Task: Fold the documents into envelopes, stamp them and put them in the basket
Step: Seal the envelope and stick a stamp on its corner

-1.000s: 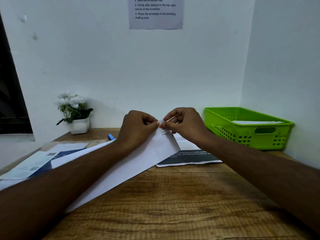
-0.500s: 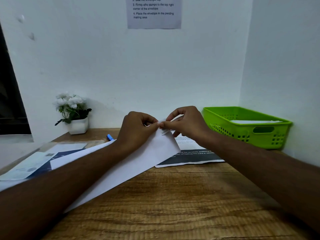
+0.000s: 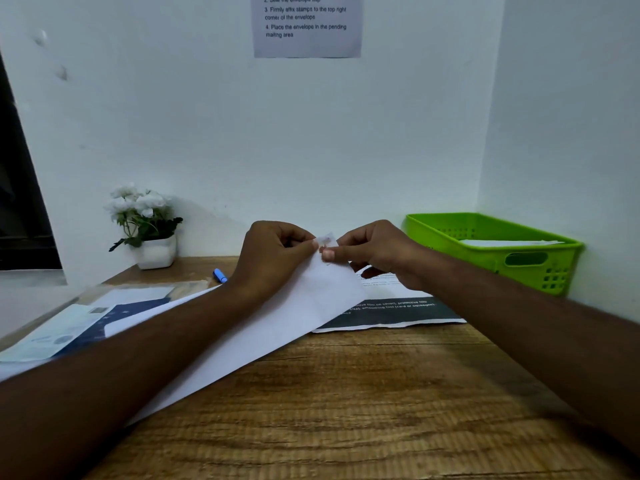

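A long white envelope (image 3: 277,327) lies slanted across the wooden desk, partly under my left forearm. At its far corner sits a small stamp (image 3: 325,241). My left hand (image 3: 273,258) pinches the stamp's left edge with curled fingers. My right hand (image 3: 377,252) pinches the same corner, its thumb pressing on the envelope just below the stamp. A green plastic basket (image 3: 450,233) stands at the right against the wall, with a white envelope (image 3: 509,242) lying inside it.
A printed sheet with a dark band (image 3: 391,311) lies under the envelope's far end. More papers and a clear sleeve (image 3: 86,320) lie at the left. A blue cap or pen (image 3: 220,274) and a potted white flower (image 3: 147,226) stand near the back wall. An instruction sheet (image 3: 306,26) hangs above.
Both hands stay at the envelope's far corner; my right fingers have shifted slightly and the stamp now shows a little more between the fingertips.
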Available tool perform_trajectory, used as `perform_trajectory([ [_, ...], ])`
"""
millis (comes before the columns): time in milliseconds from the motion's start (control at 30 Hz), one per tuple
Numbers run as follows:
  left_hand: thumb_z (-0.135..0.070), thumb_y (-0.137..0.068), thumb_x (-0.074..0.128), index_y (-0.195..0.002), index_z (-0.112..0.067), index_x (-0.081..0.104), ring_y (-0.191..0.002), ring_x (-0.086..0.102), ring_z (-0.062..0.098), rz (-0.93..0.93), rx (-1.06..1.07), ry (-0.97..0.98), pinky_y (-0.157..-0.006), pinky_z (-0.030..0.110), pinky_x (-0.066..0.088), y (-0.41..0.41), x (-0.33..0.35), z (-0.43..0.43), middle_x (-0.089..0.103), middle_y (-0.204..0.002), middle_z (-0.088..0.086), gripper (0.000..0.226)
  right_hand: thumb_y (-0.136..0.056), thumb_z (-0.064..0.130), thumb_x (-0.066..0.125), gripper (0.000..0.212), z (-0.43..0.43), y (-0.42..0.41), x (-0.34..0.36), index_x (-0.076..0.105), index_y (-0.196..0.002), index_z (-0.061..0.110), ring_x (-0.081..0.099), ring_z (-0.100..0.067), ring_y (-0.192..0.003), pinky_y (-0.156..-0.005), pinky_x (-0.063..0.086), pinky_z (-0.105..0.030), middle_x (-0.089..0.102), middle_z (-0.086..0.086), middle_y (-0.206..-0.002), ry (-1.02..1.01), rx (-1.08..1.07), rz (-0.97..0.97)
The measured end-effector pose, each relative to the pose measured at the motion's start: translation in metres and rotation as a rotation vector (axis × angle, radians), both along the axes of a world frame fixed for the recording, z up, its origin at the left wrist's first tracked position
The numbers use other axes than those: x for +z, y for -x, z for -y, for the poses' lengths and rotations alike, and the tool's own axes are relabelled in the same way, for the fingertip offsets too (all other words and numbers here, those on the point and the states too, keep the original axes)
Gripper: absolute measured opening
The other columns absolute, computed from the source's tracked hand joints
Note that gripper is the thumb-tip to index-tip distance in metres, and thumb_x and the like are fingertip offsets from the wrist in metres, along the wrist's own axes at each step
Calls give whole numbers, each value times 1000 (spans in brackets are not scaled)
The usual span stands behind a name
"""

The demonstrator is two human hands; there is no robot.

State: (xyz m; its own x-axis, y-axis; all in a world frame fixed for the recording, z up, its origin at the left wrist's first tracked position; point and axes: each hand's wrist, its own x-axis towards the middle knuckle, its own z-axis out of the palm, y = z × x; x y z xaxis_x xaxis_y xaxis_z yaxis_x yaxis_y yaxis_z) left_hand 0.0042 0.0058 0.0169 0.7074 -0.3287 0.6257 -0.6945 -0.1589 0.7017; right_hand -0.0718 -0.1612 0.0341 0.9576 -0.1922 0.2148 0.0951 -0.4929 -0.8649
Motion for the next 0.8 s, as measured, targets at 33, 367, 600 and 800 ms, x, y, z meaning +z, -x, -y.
perform_trajectory([
  [33, -11, -82, 72, -77, -8, 75, -60, 60, 6, -2, -1, 3, -58, 17, 47, 0, 0, 0, 72, -72, 5, 6, -72, 30, 85, 26, 0, 0, 0, 74, -89, 13, 59, -9, -63, -62, 42, -24, 67, 3, -75, -12, 8, -4],
  [367, -28, -78, 78, -76, -16, 78, -66, 65, 4, -23, -45, -53, -62, 19, 47, 0, -1, 0, 74, -72, -4, 13, -70, 21, 87, 18, 1, -2, -4, 69, -73, 17, 57, -7, -57, -59, 39, -22, 65, 4, -67, 3, 51, 10],
  [600, -25, -83, 73, -74, -15, 77, -58, 59, -2, 50, -23, -114, -58, 18, 43, -1, -3, 1, 72, -68, -5, 15, -76, 23, 83, 27, 0, -6, -6, 62, -59, 21, 54, -3, -52, -55, 37, -21, 61, 10, -58, 38, 84, 1],
  [800, -24, -83, 72, -70, -14, 76, -55, 57, 1, 129, 1, -174, -56, 23, 44, -1, -3, 2, 69, -63, -6, 17, -80, 27, 79, 21, 1, -7, -7, 65, -75, 12, 56, -7, -62, -57, 38, -20, 61, 7, -62, 91, 118, -34],
])
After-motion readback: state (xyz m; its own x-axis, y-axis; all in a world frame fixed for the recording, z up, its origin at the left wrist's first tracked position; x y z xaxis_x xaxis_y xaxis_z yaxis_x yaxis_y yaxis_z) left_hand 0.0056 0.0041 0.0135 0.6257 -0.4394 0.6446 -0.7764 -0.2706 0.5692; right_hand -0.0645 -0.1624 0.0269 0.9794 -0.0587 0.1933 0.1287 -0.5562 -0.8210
